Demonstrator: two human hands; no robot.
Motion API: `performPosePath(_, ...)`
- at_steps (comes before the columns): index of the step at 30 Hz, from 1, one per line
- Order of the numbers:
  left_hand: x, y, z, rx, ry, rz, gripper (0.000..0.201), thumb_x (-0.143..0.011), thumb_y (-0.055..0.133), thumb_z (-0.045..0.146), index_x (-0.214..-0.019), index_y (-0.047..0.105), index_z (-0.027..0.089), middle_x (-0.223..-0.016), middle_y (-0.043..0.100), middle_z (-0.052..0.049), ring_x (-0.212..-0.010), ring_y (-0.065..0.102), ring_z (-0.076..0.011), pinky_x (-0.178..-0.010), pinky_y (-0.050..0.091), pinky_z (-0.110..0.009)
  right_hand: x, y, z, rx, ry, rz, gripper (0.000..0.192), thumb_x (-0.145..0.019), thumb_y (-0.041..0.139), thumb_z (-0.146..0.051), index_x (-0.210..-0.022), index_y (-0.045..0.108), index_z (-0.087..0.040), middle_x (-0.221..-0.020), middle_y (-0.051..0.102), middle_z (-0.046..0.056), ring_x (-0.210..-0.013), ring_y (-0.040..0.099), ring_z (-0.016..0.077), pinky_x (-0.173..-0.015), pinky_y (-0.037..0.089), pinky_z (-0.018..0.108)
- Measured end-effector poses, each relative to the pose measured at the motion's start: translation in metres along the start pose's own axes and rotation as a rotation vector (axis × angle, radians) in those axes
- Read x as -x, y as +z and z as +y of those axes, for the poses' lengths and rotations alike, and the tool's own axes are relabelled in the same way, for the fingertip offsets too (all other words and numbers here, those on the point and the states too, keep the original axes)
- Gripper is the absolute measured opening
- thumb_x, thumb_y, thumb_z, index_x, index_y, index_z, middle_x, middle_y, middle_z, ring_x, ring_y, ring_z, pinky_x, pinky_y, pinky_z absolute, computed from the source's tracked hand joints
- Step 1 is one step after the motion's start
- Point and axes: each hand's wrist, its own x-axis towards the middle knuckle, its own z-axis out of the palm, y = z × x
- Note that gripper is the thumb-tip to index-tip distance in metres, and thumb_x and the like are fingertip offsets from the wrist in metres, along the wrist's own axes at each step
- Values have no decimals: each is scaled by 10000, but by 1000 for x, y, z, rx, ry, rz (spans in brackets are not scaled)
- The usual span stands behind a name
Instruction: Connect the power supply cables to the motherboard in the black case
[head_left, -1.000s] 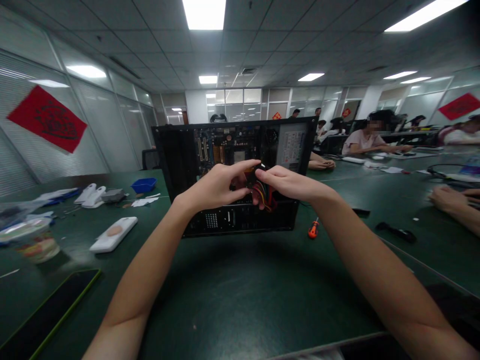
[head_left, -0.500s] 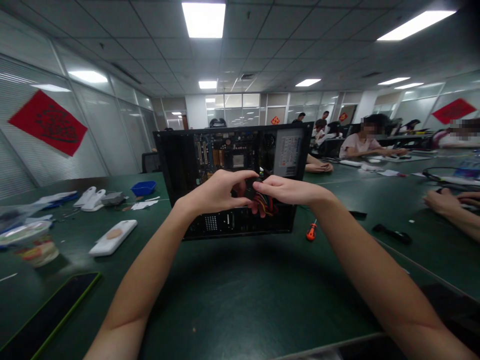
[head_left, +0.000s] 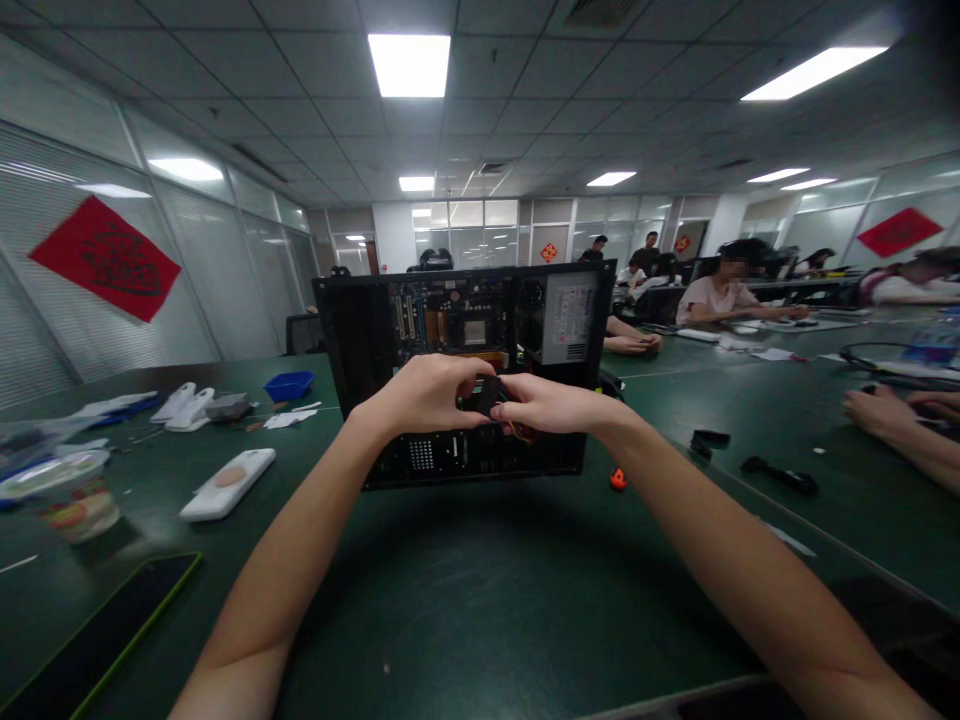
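Observation:
An open black computer case (head_left: 341, 350) stands on its edge in front of me, its inside facing my way. The motherboard (head_left: 442, 318) and the silver power supply (head_left: 568, 312) show in its upper part. Before the case, my left hand (head_left: 427, 393) curls its thumb and fingers around a black connector (head_left: 489, 396). My right hand (head_left: 551, 405) pinches the connector's other side, where coloured power wires (head_left: 523, 432) run beneath the fingers. The fingers partly hide the connector.
On the green table (head_left: 480, 580), an orange screwdriver (head_left: 617, 479) lies right of the case. Black straps (head_left: 780, 474) lie farther right, near another person's hands (head_left: 885, 410). At left are a phone (head_left: 105, 630), a white power bank (head_left: 229, 484), a food cup (head_left: 75, 500) and a blue tray (head_left: 289, 385).
My hands have come closer together, and the fingers of both now meet at the black connector. The coloured wires are more covered by my right hand. The view has tilted slightly upward.

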Motion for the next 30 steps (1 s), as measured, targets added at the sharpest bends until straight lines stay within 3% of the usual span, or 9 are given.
performPosePath(7, 1, 3, -4, -45, 13, -64, 482, -804, 790, 399, -1221, 681, 183, -1002, 751, -62, -893, 709, -221, -745, 487, -277, -6, 10, -2, -54, 65, 19, 129, -821, 584, -220, -940, 602, -173, -684, 630, -15, -558, 555, 108, -485, 421, 199)
performPosePath(12, 1, 5, -5, -44, 41, 53, 520, -839, 770, 352, -1314, 630, 194, -1260, 717, -106, -1125, 693, -266, -919, 543, -351, -6, 6, -4, -69, 87, 122, 67, -817, 582, -241, -856, 565, -189, -659, 595, -22, -544, 534, 120, -494, 403, 230)
performPosePath(16, 1, 6, -3, -2, 55, 160, 528, -885, 743, 322, -1376, 589, 205, -1348, 678, -114, -1205, 668, -262, -1015, 543, -391, -2, 2, -5, -108, -39, 191, 106, -826, 595, -253, -904, 607, -183, -783, 647, 2, -692, 591, 143, -628, 471, 252)
performPosePath(21, 1, 3, 2, -17, 71, 113, 449, -908, 732, 324, -1321, 611, 200, -1311, 697, -107, -1175, 683, -259, -973, 557, -363, -4, 4, -1, -89, -83, 172, 152, -843, 634, -306, -927, 616, -180, -795, 642, 2, -715, 576, 150, -634, 467, 261)
performPosePath(24, 3, 2, -3, -90, 68, 109, 482, -890, 764, 352, -1319, 609, 198, -1293, 703, -111, -1166, 685, -269, -972, 553, -368, -9, 3, 9, -3, -142, 160, 280, -956, 551, -437, -947, 628, -167, -822, 648, 21, -743, 593, 164, -664, 497, 283)
performPosePath(27, 7, 3, -15, -108, 39, 80, 557, -871, 792, 353, -1368, 581, 214, -1311, 700, -101, -1181, 684, -269, -991, 546, -367, -14, 0, 25, 245, -328, 381, 369, -1057, 399, -442, -1076, 642, -165, -1024, 689, 83, -942, 646, 210, -858, 548, 359)
performPosePath(30, 9, 6, -27, -41, -6, 15, 573, -873, 797, 352, -1386, 567, 243, -1323, 701, -74, -1171, 692, -256, -980, 547, -353, -20, -2, 47, 669, -545, 640, 274, -1046, 459, -293, -1237, 624, -184, -1242, 651, 142, -1158, 620, 254, -1015, 534, 437)
